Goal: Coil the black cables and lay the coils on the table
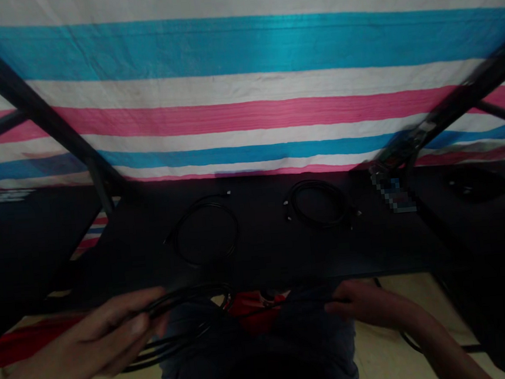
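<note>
My left hand (114,325) is closed on a loosely coiled black cable (191,292), the thumb on top and the loops sticking out past the fingers above my lap. From this coil a single strand runs across to my right hand (364,302), whose fingers are pinched around it. The cable's ends are too dark to make out. On the black table, just beyond my hands, lies a thin looped black cable (237,226) with a small light plug at its upper end. To its right rests a thicker coiled black cable (295,203) with several plug ends showing.
The black table (263,265) has its front edge just above my lap. Dark slanted frame bars (43,125) rise on both sides. A striped sheet (240,49) hangs behind. Another dark coil (477,184) lies on the right-hand surface, and pale flat items (8,196) on the left one.
</note>
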Demonstrator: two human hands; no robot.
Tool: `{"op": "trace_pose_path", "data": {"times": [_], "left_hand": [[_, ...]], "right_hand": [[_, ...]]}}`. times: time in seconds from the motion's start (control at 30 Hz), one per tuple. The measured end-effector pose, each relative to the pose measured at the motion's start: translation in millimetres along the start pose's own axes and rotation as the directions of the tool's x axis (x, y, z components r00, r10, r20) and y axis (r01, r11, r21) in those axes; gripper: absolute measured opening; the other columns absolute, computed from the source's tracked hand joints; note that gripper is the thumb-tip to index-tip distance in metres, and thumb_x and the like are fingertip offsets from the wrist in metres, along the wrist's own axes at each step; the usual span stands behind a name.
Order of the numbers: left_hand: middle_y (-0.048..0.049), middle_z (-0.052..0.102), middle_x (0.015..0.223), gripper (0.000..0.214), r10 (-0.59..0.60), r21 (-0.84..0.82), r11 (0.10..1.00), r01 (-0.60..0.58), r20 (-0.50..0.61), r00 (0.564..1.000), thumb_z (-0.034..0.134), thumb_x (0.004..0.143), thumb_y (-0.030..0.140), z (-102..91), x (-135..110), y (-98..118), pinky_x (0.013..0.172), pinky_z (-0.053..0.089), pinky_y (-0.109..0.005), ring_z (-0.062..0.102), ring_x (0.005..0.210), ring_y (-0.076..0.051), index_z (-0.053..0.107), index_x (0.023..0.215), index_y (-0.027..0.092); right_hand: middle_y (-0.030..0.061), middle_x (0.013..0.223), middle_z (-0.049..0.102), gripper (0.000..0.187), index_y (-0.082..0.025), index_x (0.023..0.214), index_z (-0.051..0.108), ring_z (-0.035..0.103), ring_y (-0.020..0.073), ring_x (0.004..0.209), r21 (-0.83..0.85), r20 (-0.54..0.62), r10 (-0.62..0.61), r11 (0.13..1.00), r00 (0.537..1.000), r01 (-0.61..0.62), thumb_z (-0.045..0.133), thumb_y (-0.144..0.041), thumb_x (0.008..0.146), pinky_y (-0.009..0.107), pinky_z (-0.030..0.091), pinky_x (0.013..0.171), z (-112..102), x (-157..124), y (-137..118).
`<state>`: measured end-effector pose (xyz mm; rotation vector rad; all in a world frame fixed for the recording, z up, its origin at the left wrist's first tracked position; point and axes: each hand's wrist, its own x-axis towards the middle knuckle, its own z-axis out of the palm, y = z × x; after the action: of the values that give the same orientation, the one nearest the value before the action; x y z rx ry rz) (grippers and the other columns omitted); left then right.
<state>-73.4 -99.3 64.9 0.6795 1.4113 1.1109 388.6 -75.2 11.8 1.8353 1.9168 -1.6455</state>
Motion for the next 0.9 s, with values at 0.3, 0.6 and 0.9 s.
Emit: {"op": "trace_pose_path", "data": {"times": [0.3, 0.6, 0.9], "left_hand": [[-0.0092, 0.071, 0.077, 0.03, 0.1, 0.06, 0.991, -0.121, 0.268, 0.958, 0.089, 0.066, 0.04, 133.9, 14, -31, 0.05, 0.049, -0.024, 0.063, 0.064, -0.02, 0.078, 0.086, 0.021], [-0.0012, 0.071, 0.08, 0.029, 0.382, -0.093, 0.91, -0.405, -0.195, 0.903, 0.083, 0.074, 0.048, 209.2, -5, -56, 0.068, 0.057, -0.027, 0.068, 0.073, -0.019, 0.069, 0.084, 0.024], [-0.0014, 0.071, 0.074, 0.044, -0.067, -0.484, 0.873, 0.06, 0.005, 0.998, 0.083, 0.072, 0.058, 245.7, 38, -45, 0.082, 0.057, -0.03, 0.072, 0.09, -0.021, 0.063, 0.077, 0.019]], "right_hand": [[-0.0085, 0.052, 0.041, 0.041, -0.02, 0.081, 0.066, 0.034, 0.0084, 0.044, 0.738, -0.432, -0.059, 0.55, 0.9, 0.39, 0.068, -0.06, 0.086, 0.02, 0.027, 0.041, 41, 25, -70], [0.0102, 0.132, 0.058, 0.044, -0.031, 0.141, 0.059, 0.057, 0.0258, 0.122, 0.224, -0.821, -0.261, 0.671, 0.508, 0.707, 0.042, -0.046, 0.103, 0.039, 0.053, 0.099, 132, 34, -125], [0.0142, 0.117, 0.063, 0.037, -0.02, 0.132, 0.065, 0.059, 0.0282, 0.107, -0.318, -0.645, -0.613, 0.759, 0.457, 0.568, 0.052, -0.026, 0.098, 0.05, 0.051, 0.09, 63, 53, -109]]}}
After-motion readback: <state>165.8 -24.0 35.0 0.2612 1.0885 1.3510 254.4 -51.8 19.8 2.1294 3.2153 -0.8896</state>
